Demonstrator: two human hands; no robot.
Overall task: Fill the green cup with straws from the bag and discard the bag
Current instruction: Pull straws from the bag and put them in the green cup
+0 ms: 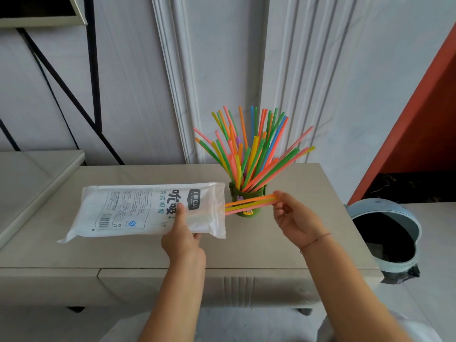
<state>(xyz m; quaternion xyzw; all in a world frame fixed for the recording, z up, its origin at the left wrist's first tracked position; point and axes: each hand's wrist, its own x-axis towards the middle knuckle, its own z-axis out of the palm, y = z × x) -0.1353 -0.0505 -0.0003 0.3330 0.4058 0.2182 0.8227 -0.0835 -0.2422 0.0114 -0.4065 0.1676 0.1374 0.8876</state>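
The left hand [181, 239] pinches the bag [148, 211] near its open right end, thumb on top, holding it level above the table [283, 245]; the right hand [293, 218] grips the far ends of a few straws [249, 204] that stick out of the mouth, just in front of the cup [248, 193]; to do this well, the person should probably keep the bag steady, draw the straws straight right until they clear the plastic, then tip them upright into the cup without knocking those already fanned there. Counted: one bag, one green cup, one bin [385, 233] at the right, three or four straws in the pinch, and several dozen in the cup, too crowded to count exactly; whether more remain inside the bag cannot be told.
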